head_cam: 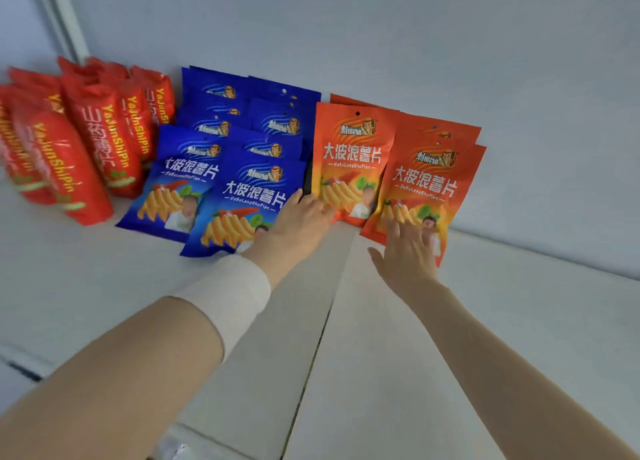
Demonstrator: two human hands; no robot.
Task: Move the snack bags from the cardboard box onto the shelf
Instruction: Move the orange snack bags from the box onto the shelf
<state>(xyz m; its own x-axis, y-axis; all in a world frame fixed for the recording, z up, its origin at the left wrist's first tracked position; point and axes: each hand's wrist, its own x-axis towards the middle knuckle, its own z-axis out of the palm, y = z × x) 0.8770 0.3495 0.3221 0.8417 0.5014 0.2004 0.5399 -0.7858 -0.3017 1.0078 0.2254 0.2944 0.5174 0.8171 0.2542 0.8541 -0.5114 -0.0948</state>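
The right hand [408, 255] lies flat with fingers spread on the lower part of the front orange bag [426, 185], holding nothing. The left hand [301, 220] reaches with fairly straight fingers to the bottom corner of the second orange bag [349, 161] just beside it, thumb lifted clear of the bag. Both bags stand tilted back on the white shelf [519, 321], with more orange ones behind them against the wall [415, 43]. To their left stand rows of blue bags [242, 140], then red bags [86, 140] at the far end. A white band [232, 293] wraps the left wrist.
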